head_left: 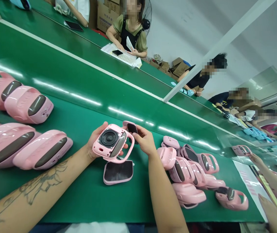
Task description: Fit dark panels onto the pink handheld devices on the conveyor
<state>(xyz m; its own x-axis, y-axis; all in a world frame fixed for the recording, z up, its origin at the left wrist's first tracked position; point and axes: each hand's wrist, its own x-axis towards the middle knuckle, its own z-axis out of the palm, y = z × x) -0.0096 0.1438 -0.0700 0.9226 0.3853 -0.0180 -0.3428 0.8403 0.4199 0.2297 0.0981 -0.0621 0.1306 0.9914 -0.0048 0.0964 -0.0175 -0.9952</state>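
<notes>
Pink speaker casing (114, 142) up in front of you, cone facing up, your left hand (95, 139) cupped round its side with fingertips showing by the handle! Your right hand (144, 139) is just beside it, thumb and fingers pinching a small dark-faced cover (131, 127). Below, a second cover (118, 172) lies on the green table (92, 200), with pink housings (182, 170) clustered on your right and more on your left.

You have one camera, on your head, looking forward and down; your left hand (95, 141) and right hand (147, 141) sit close, mid-view, over the green table (92, 200); the view leans, reaching people and the wall (174, 32) well beyond
</notes>
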